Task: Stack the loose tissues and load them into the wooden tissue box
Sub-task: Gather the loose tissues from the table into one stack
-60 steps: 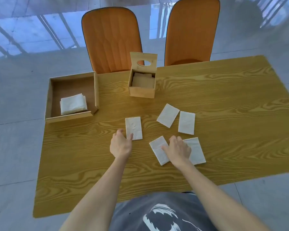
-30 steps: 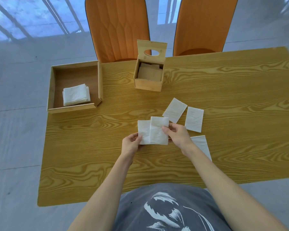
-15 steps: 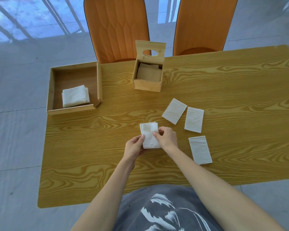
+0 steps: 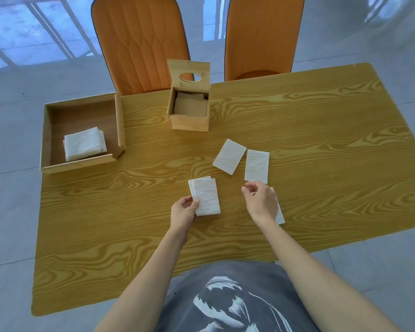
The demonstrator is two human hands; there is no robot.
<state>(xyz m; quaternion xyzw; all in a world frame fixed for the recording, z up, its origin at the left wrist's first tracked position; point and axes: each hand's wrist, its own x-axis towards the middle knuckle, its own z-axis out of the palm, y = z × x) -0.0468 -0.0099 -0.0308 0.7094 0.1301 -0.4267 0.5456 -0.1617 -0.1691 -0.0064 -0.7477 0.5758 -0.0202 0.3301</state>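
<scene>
My left hand (image 4: 183, 213) pinches the near left corner of a small stack of two white tissues (image 4: 206, 195) lying on the wooden table (image 4: 321, 130). My right hand (image 4: 261, 202) hovers to the right with fingers apart and nothing in it, over a third tissue (image 4: 280, 215) that it mostly hides. Two more loose tissues lie farther back, one tilted (image 4: 229, 156) and one upright (image 4: 257, 166). The wooden tissue box (image 4: 189, 122) stands at the back with its lid (image 4: 189, 71) raised; brownish sheets lie inside.
An open wooden tray (image 4: 82, 164) at the back left holds a pile of white tissues (image 4: 84, 143). Two orange chairs (image 4: 141, 41) stand behind the table. The table's near edge runs just in front of my torso.
My right hand laid its tissue onto the one in my left hand, making a stack, then let go and moved right above the nearest loose tissue.
</scene>
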